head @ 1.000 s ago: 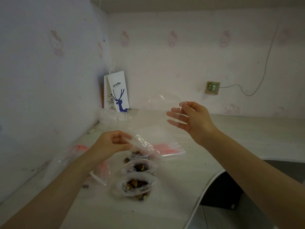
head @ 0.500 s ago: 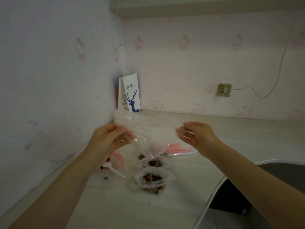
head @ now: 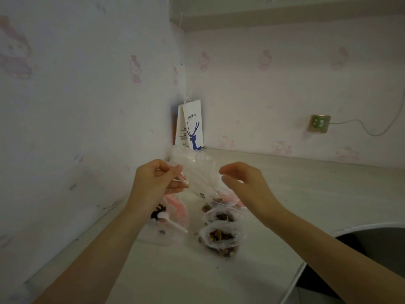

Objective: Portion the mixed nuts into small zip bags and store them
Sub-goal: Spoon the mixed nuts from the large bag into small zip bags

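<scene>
my left hand (head: 157, 181) pinches the empty zip bag (head: 200, 178); whether my right hand (head: 243, 183) holds it, i cannot tell. a slip may tip the filled bags (head: 221, 235) below.

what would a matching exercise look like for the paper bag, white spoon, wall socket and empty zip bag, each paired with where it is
Things:
1. paper bag
2. white spoon
3. wall socket
4. empty zip bag

Places:
a. pinched in the left hand, above the worktop
b. mounted on the wall, cable leading off to the right
c. standing upright in the corner
d. lying down beside the dark nuts

Pairs: 1-c, 2-d, 3-b, 4-a
</scene>
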